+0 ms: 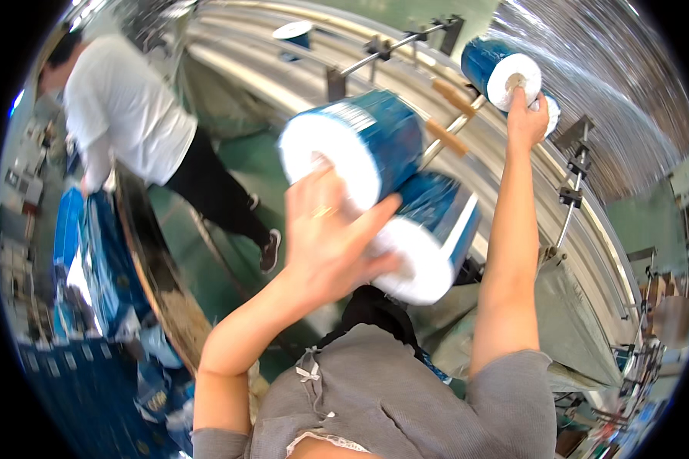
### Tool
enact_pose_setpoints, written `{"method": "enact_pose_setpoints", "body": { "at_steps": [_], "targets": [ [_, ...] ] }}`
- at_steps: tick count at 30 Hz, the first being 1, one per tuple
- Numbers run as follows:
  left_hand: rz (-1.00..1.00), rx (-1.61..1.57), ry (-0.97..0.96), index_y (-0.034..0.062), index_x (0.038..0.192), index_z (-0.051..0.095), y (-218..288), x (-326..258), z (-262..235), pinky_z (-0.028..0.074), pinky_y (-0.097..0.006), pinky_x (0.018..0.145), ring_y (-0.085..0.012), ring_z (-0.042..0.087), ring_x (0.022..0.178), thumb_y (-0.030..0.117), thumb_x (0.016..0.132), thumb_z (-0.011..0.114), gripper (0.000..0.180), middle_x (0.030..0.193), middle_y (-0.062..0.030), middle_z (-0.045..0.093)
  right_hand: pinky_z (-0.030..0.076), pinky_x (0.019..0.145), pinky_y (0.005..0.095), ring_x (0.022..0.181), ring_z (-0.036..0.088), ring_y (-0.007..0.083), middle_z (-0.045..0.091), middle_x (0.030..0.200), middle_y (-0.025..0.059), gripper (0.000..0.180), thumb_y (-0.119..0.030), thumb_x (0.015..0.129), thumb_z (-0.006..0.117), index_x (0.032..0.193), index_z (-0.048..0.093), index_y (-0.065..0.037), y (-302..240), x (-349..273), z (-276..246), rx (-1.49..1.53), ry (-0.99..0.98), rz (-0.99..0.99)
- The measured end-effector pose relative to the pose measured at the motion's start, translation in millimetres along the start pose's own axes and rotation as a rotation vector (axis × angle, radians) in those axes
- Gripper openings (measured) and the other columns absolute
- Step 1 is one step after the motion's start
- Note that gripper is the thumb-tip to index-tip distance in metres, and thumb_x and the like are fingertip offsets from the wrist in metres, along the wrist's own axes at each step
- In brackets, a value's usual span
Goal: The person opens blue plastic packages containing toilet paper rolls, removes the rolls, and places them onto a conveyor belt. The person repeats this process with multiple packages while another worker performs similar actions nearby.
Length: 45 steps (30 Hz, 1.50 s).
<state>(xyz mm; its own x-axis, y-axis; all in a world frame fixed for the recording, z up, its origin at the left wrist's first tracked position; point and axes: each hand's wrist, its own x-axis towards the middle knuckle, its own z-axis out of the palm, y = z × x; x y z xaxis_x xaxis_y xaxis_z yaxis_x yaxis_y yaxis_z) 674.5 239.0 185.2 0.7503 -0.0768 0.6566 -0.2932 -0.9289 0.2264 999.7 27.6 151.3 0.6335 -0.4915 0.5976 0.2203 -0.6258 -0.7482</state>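
My left hand [325,237] is on two white paper rolls in blue printed wrap, slightly blurred by motion. Its fingers are hooked at the core of the upper roll [375,138], while the thumb reaches into the end of the lower roll [444,214]. Farther off to the right, my right hand [527,118] grips another blue-wrapped roll [486,61] with a finger in its core. Beside that hand a second roll end [551,115] shows, mostly hidden behind it. Both pairs are over the metal conveyor.
The conveyor [237,65] curves across in front, with guide rails [394,46] and brown rollers [452,96]. Another blue roll [295,38] stands at its far left. A person in a white shirt [130,107] bends over blue packaging [107,260] at left. Shiny film [605,84] lies behind the conveyor.
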Motion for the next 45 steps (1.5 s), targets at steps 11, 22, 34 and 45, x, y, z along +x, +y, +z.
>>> {"method": "enact_pose_setpoints", "body": {
  "at_steps": [11,22,34,45],
  "targets": [
    [-0.124,0.082,-0.437,0.0156,0.104,0.068,-39,213,282,0.037,-0.045,0.084,-0.0342,0.051,0.099,0.055,0.067,0.068,0.054,0.097,-0.0196,0.060,0.033,0.094,0.0514,0.112,0.056,0.0324,0.062,0.116,0.0147,0.071,-0.065,0.070,0.053,0.118,0.061,-0.014,113,104,6,-0.847,-0.579,0.246],
    [-0.215,0.100,-0.646,0.0123,0.123,0.055,-58,217,320,0.037,-0.052,0.087,-0.0353,0.054,0.108,0.055,0.078,0.061,0.062,0.106,-0.0208,0.062,0.045,0.090,0.0437,0.107,0.057,0.0349,0.062,0.111,0.0193,0.042,-0.044,0.082,0.057,0.110,0.065,-0.015,95,148,52,-0.610,-0.761,-0.145],
    [-0.320,-0.149,-0.054,0.0069,0.127,0.044,-56,23,161,0.031,-0.045,0.097,-0.0367,0.045,0.111,0.028,0.079,0.066,0.057,0.119,-0.0220,0.045,0.044,0.061,0.0287,0.061,0.055,0.0181,0.058,0.066,0.0116,0.026,-0.002,0.083,0.046,0.101,0.064,0.000,-182,-33,3,0.277,-1.544,-0.948],
    [-1.208,0.001,0.358,0.0091,0.120,0.052,59,-275,-42,0.038,-0.042,0.089,-0.0368,0.050,0.099,0.021,0.081,0.065,0.043,0.117,-0.0156,0.052,0.040,0.064,0.0322,0.068,0.050,0.0216,0.056,0.077,0.0072,0.025,0.002,0.074,0.047,0.094,0.061,-0.001,-289,-318,-264,2.215,-2.850,-0.181]
  ]
}}
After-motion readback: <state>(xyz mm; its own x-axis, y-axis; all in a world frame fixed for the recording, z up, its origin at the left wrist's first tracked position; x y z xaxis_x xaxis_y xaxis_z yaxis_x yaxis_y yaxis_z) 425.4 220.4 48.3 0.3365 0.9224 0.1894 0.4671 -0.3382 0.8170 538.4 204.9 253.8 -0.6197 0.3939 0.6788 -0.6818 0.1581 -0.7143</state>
